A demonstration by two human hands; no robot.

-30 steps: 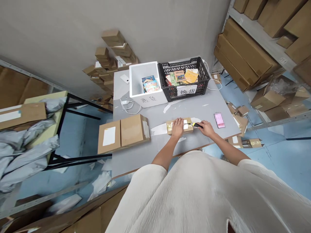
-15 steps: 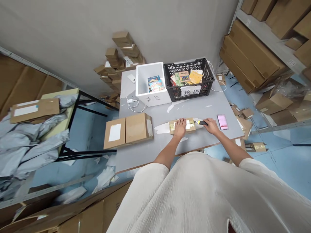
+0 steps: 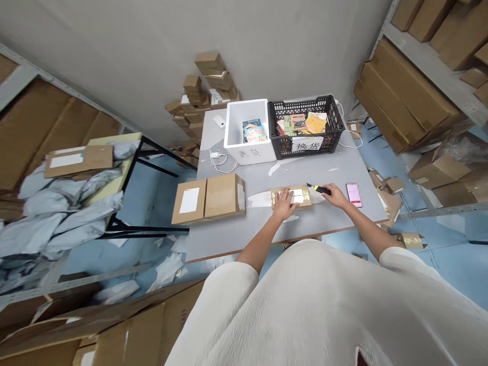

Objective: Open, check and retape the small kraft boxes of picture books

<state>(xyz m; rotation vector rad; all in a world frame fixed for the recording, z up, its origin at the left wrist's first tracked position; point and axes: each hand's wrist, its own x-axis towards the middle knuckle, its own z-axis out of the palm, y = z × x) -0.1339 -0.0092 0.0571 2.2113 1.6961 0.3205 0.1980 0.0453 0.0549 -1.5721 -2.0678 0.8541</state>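
Note:
A small taped cardboard box (image 3: 305, 197) with a white label lies near the front of the grey table (image 3: 224, 239). My left hand (image 3: 284, 204) rests on its left part with the fingers spread flat. In my right hand (image 3: 336, 196) I grip a black and yellow utility knife (image 3: 319, 189). Its blade points left, just over the box's far right corner; whether it touches the cardboard I cannot tell. To the right of that hand lies a phone (image 3: 354, 195) with a pink screen.
Two larger cardboard boxes (image 3: 224, 195) sit on the table's left. At the back stand a white foam box (image 3: 256, 153) and a black plastic crate (image 3: 278, 148), both holding books. A white cable (image 3: 219, 165) lies nearby. Shelving with cartons (image 3: 412, 96) is on the right.
My right hand has drawn the knife rightward off the middle of the box, and its blade is now lifted. My left hand stays on the box, fingers wider apart. The view has shifted left.

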